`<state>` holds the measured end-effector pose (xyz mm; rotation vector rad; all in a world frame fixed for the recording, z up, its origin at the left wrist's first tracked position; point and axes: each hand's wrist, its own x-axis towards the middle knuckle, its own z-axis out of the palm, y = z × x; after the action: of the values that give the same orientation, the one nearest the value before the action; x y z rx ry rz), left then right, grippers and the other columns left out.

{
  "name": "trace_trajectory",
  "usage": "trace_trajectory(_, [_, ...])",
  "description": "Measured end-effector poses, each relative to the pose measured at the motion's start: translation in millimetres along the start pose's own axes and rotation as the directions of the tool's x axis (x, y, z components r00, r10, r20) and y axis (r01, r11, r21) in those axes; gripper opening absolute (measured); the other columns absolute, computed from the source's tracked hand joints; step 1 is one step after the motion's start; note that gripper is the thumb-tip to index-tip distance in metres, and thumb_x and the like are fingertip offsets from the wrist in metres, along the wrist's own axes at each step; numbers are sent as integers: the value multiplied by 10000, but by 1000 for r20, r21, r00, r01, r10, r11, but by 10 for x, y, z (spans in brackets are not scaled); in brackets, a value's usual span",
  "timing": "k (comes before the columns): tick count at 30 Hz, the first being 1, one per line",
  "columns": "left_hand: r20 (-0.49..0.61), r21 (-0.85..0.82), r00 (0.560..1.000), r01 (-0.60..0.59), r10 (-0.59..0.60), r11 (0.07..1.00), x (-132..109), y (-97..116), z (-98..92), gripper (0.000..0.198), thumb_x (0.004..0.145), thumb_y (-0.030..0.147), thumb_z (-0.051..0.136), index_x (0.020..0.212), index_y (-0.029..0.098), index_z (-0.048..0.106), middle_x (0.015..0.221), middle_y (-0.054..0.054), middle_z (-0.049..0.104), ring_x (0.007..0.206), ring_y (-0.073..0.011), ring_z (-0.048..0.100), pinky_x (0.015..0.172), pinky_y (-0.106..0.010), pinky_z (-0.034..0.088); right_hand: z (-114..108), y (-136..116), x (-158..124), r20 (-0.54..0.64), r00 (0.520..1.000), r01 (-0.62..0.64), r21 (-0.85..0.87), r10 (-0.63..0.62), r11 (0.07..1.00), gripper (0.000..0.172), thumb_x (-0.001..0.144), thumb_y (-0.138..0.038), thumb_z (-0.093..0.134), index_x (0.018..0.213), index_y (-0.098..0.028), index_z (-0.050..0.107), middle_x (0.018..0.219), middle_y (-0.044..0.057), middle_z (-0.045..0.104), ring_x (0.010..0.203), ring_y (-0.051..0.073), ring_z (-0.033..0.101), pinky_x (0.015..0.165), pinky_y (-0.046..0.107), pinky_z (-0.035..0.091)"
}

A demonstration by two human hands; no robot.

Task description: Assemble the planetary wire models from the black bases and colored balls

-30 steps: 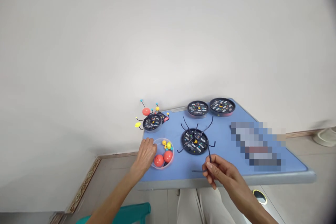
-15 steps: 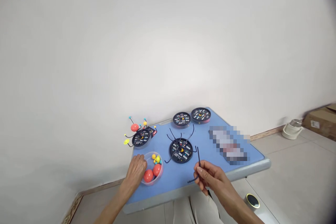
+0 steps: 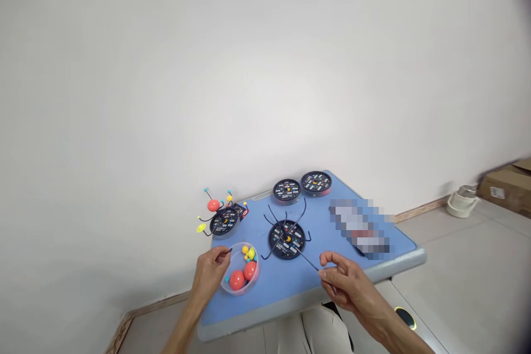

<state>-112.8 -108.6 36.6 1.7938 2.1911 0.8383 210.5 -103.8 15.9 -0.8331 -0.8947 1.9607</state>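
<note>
My left hand (image 3: 207,272), over the left rim of a clear round bowl (image 3: 225,285), pinches a small dark piece (image 3: 230,250) whose kind I cannot make out. Red balls (image 3: 237,280) and smaller yellow and blue beads (image 3: 245,250) lie in the bowl. My right hand (image 3: 345,283), near the table's front edge, is closed on a thin black rod (image 3: 307,260) that points up and left toward a round black base (image 3: 286,251). Several bent black rods (image 3: 302,211) rise from the base's middle, with no balls on them.
At the back left stands a similar base (image 3: 224,222) with coloured balls on its rods. Two round black discs (image 3: 287,191) sit by the wall. A blurred flat packet (image 3: 360,229) lies on the right of the blue table (image 3: 265,301). A kettle-like vessel (image 3: 461,204) and cardboard box (image 3: 504,191) are on the floor.
My left hand has lifted and turned, now showing a small dark piece in its fingertips. In my right hand the rod has swung from upright to slanting toward the base.
</note>
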Motion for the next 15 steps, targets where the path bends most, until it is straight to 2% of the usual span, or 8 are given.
trace_trajectory(1, [-47, -229, 996, 67, -80, 971, -86, 75, -12, 189, 765, 352, 587, 811, 198, 687, 747, -44, 699, 725, -199, 629, 693, -298, 484, -2, 3, -10, 4, 1000, -3, -26, 3, 1000, 369, 628, -403, 780, 793, -198, 522, 485, -98, 428, 426, 30, 163, 448, 208, 53])
trace_trajectory(3, [-42, -563, 983, 122, -177, 818, -303, 255, -2, 267, 732, 408, 649, 871, 189, 712, 686, -27, 675, 681, -182, 609, 657, -288, 484, 4, 8, -48, 26, 1000, -13, -74, 15, 997, 316, 662, -423, 753, 771, -175, 590, 507, -70, 459, 429, 32, 193, 443, 207, 81])
trace_trajectory(6, [3, -867, 969, 126, -247, 482, -663, 538, 87, 335, 707, 453, 699, 865, 161, 745, 645, -37, 653, 599, -144, 554, 615, -287, 482, 29, 5, -147, 93, 995, -24, -103, 33, 994, 298, 703, -443, 707, 733, -148, 680, 547, -16, 509, 440, 53, 285, 433, 218, 183])
trace_trajectory(8, [85, -940, 959, 167, -270, 298, -865, 686, 165, 339, 678, 430, 750, 866, 147, 758, 691, -65, 661, 624, -146, 560, 579, -277, 473, 51, -11, -235, 129, 991, -12, -83, 23, 996, 292, 708, -437, 692, 745, -149, 717, 598, 18, 548, 474, 83, 363, 453, 241, 276])
trace_trajectory(10, [129, -963, 956, 183, -262, 196, -1017, 791, 231, 330, 683, 416, 767, 885, 156, 762, 735, -72, 661, 651, -142, 561, 602, -277, 479, 84, -34, -330, 132, 991, 32, -66, -24, 997, 301, 683, -440, 714, 800, -164, 737, 652, 37, 577, 526, 118, 423, 491, 268, 343])
trace_trajectory(13, [157, -969, 959, 196, -237, 152, -1167, 913, 291, 315, 709, 413, 763, 897, 161, 760, 680, -50, 634, 635, -129, 553, 618, -266, 474, 147, -59, -454, 76, 989, 134, -75, -129, 988, 370, 618, -473, 793, 841, -183, 740, 675, 39, 586, 564, 145, 459, 501, 281, 366])
trace_trajectory(15, [139, -973, 961, 177, -238, 146, -1228, 1001, 314, 302, 729, 407, 753, 901, 159, 757, 669, -43, 635, 623, -121, 558, 634, -259, 475, 175, -56, -494, 15, 982, 187, -84, -186, 979, 352, 644, -481, 796, 822, -183, 739, 624, 25, 565, 525, 134, 447, 477, 275, 353])
